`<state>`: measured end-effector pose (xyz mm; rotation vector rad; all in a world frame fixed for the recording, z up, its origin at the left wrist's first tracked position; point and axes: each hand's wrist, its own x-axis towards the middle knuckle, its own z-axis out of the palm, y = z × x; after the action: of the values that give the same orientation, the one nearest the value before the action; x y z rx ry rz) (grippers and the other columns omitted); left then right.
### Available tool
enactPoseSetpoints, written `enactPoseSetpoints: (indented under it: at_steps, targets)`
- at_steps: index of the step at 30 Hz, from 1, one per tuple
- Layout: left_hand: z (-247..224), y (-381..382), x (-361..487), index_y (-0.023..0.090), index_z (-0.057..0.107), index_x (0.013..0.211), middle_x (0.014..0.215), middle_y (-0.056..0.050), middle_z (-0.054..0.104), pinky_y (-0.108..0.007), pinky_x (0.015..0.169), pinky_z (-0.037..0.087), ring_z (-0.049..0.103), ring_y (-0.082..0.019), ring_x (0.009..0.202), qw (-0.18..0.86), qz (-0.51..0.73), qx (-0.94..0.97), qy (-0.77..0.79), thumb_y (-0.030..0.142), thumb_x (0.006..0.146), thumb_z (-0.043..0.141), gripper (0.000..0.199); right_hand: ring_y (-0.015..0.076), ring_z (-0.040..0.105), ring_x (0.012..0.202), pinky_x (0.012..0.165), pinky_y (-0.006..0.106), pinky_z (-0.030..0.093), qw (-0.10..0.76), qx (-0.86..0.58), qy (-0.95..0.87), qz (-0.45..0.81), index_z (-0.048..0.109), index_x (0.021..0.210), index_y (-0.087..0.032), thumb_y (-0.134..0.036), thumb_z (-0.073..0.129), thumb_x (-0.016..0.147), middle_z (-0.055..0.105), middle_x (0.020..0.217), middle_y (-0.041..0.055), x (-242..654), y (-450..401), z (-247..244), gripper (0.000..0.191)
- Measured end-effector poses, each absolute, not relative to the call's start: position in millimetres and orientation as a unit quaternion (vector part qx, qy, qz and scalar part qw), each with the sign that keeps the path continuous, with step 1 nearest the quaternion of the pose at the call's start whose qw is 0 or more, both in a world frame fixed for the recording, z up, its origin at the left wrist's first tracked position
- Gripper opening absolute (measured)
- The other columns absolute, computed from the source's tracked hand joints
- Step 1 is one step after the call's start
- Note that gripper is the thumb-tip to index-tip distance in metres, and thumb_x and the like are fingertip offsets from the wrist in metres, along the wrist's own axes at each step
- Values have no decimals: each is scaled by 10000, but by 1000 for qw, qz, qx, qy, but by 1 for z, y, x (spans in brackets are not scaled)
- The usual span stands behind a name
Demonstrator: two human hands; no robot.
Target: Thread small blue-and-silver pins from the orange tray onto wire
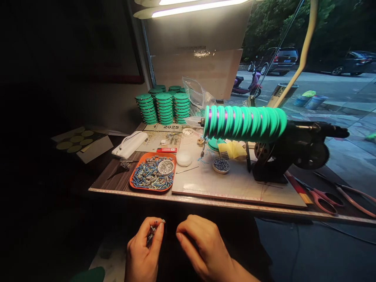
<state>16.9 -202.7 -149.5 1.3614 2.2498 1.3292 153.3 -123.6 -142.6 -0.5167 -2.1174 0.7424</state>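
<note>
While the left hand (144, 248) pinches small, indistinct parts (150, 235), the right hand (205, 244) curls closed, palm hidden.

Table (102, 180): tray (134, 184) left, dish (166, 167) in it. Board (205, 187) right of tray; winder (273, 156) on board's right, disc row (243, 123) on winder. Disc stacks (164, 107) behind tray. Scissors (323, 199) right of board. Left hand (143, 250), right hand (207, 244) before table; small parts (151, 234) in left.

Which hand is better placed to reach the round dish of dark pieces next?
Probably the right hand: it is nearer the round dish and shows nothing held; the left hand pinches small parts.
</note>
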Motion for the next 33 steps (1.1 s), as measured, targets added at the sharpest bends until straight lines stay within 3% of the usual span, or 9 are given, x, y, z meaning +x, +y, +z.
enactPoseSetpoints:
  at_steps: [11, 24, 28, 33]
  targets:
    - [-148, -204, 20, 203, 621, 709, 605, 9, 635, -172, 484, 455, 603, -140, 528, 104, 446, 455, 764, 363, 782, 548, 191, 36, 446, 557, 545, 152, 306, 408, -216, -836, 296, 550, 725, -157, -215, 374, 875, 532, 606, -16, 153, -122, -145, 239]
    - [-143, -204, 24, 205, 627, 699, 610, 4, 635, -181, 499, 456, 600, -143, 535, 125, 437, 457, 765, 357, 786, 532, 199, 22, 426, 506, 504, 145, 267, 368, -324, -811, 320, 538, 641, -155, -195, 409, 811, 530, 575, -29, 150, -122, -148, 217]
    - [-144, -204, 24, 196, 669, 687, 545, 12, 599, -173, 419, 414, 532, -118, 444, 138, 452, 442, 762, 356, 744, 581, 191, 25, 430, 505, 505, 148, 265, 370, -324, -812, 314, 542, 638, -154, -199, 414, 808, 534, 573, -27, 150, -122, -149, 218]
    - [-149, -203, 20, 198, 726, 690, 620, -19, 683, -184, 435, 435, 570, -143, 481, 171, 486, 412, 751, 343, 665, 660, 161, 30, 473, 529, 516, 146, 303, 355, -323, -815, 325, 575, 723, -176, -196, 440, 795, 567, 621, -38, 152, -122, -147, 153]
